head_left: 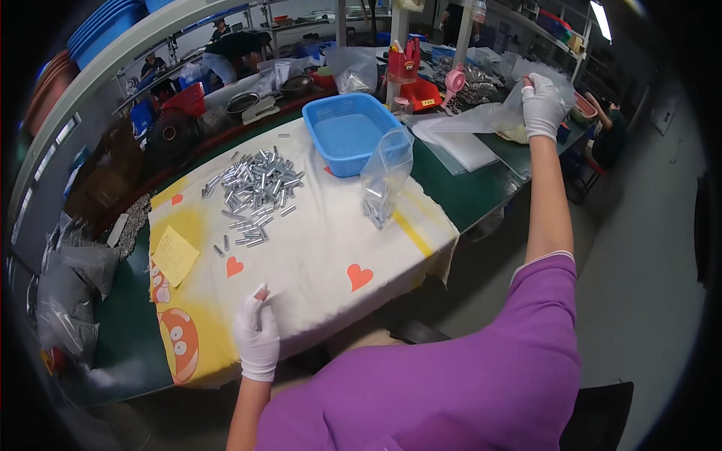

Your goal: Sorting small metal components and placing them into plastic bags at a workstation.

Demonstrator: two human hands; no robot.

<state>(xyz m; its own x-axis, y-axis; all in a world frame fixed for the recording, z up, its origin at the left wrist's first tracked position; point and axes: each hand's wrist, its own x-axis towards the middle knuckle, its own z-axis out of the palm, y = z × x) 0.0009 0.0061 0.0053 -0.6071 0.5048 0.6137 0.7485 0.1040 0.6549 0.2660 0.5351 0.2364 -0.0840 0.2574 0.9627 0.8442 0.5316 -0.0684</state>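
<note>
White gloves with bare fingertips cover both hands. My right hand (543,111), raised at the far right, is closed on a thin clear plastic bag (492,116) that trails leftward over a stack of flat clear bags (462,143). Low over the near edge of the printed cloth (316,255), my left hand (257,331) is loosely open and holds nothing. Beyond it lies a loose pile of small silver metal tubes (259,184). A clear bag (386,177) with several such tubes in its bottom leans against a blue plastic basket (350,131).
A yellow paper slip (175,255) lies on the cloth's left side. Filled clear bags (68,301) stand at the table's left edge. Behind are a red holder (404,60), a pink fan (453,81) and round pans (242,102). Other people work in the background.
</note>
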